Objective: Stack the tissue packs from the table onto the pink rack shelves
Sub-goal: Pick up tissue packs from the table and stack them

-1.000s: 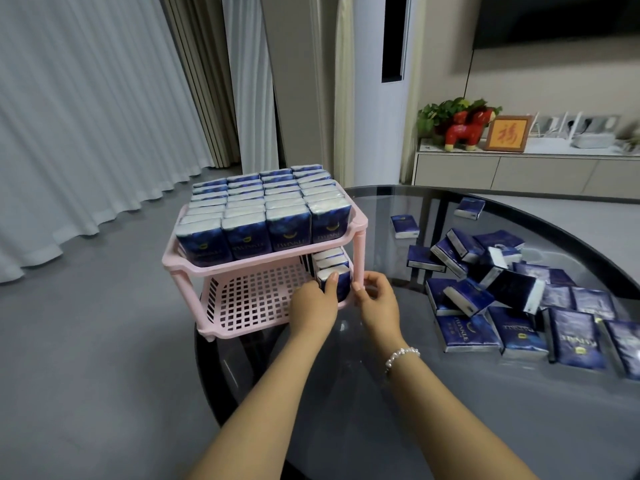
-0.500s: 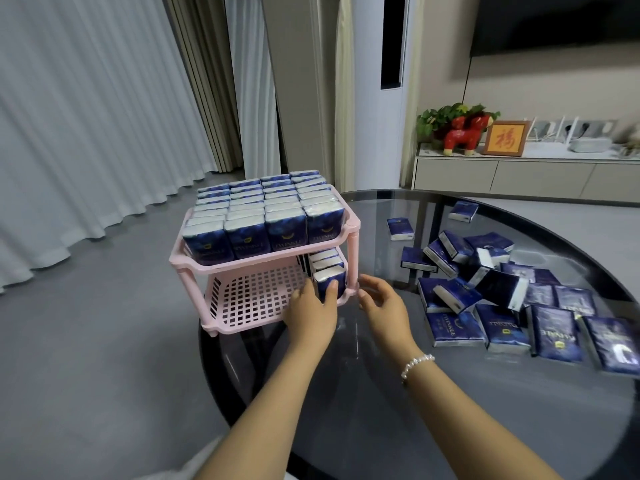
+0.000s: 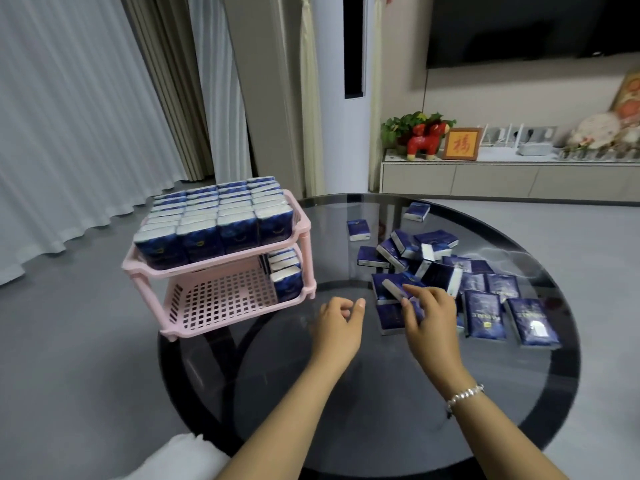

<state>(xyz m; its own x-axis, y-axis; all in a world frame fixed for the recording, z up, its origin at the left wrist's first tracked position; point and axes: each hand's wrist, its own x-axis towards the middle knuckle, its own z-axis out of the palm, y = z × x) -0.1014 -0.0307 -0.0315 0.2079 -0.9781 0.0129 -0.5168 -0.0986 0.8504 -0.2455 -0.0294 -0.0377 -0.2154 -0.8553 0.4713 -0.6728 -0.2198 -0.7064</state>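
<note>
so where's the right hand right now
In the head view the right hand is right of centre over the glass table, its fingers on a tissue pack at the near left edge of the loose pile.

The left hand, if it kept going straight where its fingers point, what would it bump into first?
Probably nothing soon: the left hand points up-right over bare glass table, between the pink rack and the loose tissue packs. Depth is uncertain.

— What is the person wearing?
— Both forearms are bare, no sleeves in view. A beaded silver-white bracelet (image 3: 464, 396) circles the right wrist.
— Anything on the left wrist?
— It is bare. Both hands are bare too.
</note>
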